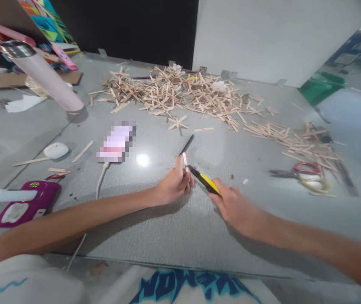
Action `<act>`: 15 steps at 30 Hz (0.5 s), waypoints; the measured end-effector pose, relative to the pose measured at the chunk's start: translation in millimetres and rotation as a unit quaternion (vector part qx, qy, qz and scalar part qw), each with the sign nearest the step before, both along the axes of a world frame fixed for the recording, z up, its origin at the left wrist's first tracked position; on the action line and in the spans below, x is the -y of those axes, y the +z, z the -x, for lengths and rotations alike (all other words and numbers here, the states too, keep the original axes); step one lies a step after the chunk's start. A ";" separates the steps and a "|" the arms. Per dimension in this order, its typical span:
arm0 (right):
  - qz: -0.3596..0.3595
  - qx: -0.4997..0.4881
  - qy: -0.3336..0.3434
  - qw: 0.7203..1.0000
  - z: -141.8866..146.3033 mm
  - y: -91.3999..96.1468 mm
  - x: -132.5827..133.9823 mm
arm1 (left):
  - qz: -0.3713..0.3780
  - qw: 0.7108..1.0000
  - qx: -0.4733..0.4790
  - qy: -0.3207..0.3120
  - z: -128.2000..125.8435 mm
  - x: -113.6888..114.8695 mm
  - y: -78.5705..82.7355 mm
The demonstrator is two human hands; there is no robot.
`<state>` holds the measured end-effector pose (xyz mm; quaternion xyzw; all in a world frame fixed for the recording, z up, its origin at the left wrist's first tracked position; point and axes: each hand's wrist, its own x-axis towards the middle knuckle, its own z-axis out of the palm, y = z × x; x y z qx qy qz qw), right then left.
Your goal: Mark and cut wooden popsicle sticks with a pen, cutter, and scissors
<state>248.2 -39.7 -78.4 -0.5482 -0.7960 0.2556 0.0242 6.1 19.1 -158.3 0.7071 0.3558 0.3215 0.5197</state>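
Small stick (185,159): in the middle of the picture, pinched in the left hand, its tip poking up, maybe so the knife can get at it.
Left hand (175,182): fingers curled in around the stick.
Yellow and black knife (208,183): its front end is right by the stick; I can't tell if they touch.
Right hand (235,207): wrapped around the knife's handle, probably to grip it well.
Stick pile (180,90): upper middle, perhaps there to leave working room on the worktop (155,236).
Scissors (307,169): right side, maybe for easy reach.
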 end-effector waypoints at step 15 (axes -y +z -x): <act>0.032 -0.005 -0.017 0.999 9.9 1.5 -3.9 | 0.007 1.000 0.009 0.013 0.2 -1.5 -2.9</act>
